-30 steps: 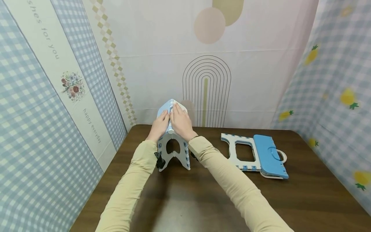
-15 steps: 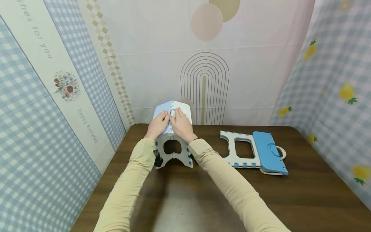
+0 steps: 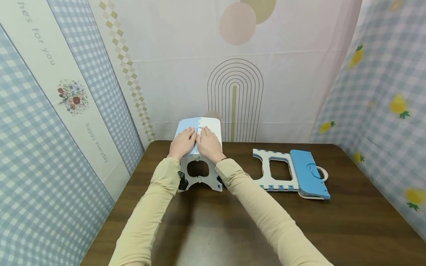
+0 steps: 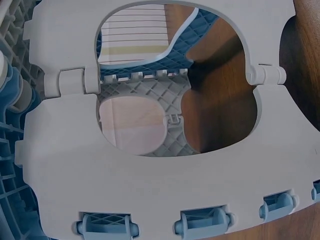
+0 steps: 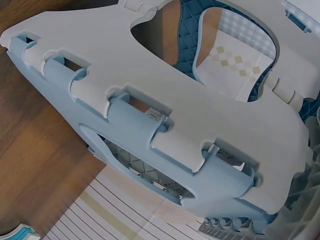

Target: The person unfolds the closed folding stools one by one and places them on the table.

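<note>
A folding step stool (image 3: pixel 214 126) stands upright at the back left of the table, its top half pale blue and half white. My left hand (image 3: pixel 181 143) lies on the blue half and my right hand (image 3: pixel 209 145) on the white half, both pressing beside the centre seam with fingers extended. The top looks nearly flat. Up close, the left wrist view holds the stool's hinged white end panel (image 4: pixel 150 182) with its oval opening. Blue hinge knuckles join the end panel (image 5: pixel 200 115) to a side in the right wrist view. Neither wrist view shows a hand.
Another folding stool (image 3: pixel 307 173), blue and white with a carry handle, lies folded flat on the dark wooden table (image 3: pixel 253 229) to the right. A patterned cloth backdrop (image 3: pixel 173 81) hangs behind, with checked cloth at both sides.
The stool's top has spread from a steep ridge to nearly flat, and its end panel has widened. Both hands have moved down slightly with it. The head view has shifted a little.
</note>
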A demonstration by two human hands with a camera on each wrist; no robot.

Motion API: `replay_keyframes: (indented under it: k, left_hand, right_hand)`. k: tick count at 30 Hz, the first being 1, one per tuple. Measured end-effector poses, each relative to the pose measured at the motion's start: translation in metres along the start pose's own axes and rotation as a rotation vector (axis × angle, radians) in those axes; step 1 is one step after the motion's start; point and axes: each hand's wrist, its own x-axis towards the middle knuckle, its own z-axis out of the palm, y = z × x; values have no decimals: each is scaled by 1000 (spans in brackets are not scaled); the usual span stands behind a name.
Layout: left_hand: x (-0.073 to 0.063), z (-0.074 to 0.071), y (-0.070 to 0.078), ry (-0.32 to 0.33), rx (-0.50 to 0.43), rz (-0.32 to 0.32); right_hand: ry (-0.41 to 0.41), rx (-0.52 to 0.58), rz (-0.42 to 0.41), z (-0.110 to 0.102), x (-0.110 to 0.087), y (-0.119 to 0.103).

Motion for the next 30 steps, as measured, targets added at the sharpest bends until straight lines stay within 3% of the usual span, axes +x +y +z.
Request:
replay_keyframes:
  k: [11,16,25,30]
  left_hand:
    - [-11,-5,27,-129,85,70]
    - [-21,-6,36,-167,77,90]
    - [-26,-5,38,-179,78,85]
    - [-22,-5,35,-128,74,93]
  right_hand:
    - [-51,-152,51,-26,-25,-2]
    - [-102,-158,99,-32,-38,-2]
    - [-140,-109,111,-33,-42,-1]
    - [-56,-85,71,-33,-39,2]
